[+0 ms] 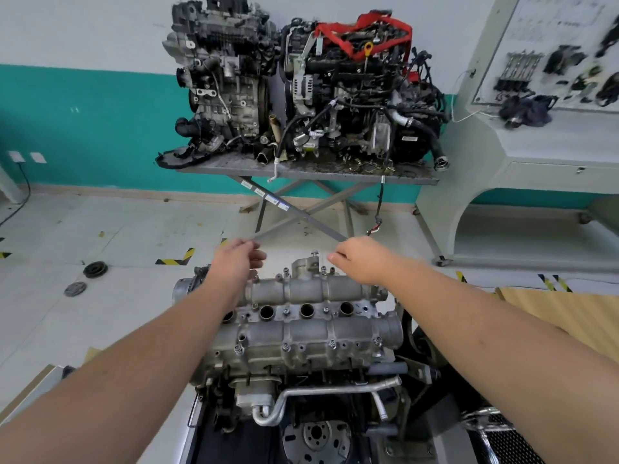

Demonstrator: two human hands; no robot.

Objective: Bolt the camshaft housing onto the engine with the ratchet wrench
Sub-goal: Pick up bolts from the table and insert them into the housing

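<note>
The grey camshaft housing (301,316) lies on top of the engine (301,380) in front of me, with three dark round holes along its middle and several bolts standing loosely in its edges. My left hand (236,262) hovers over the housing's far left corner, fingers loosely curled, holding nothing that I can see. My right hand (361,261) reaches over the far right edge, fingers bent downward near a bolt (323,270). No ratchet wrench is in view.
Two other engines (301,85) stand on a grey folding table (301,170) against the teal wall ahead. A parts display board (552,61) is at the right. Round parts (95,269) lie on the floor at left. Cardboard (562,313) lies at right.
</note>
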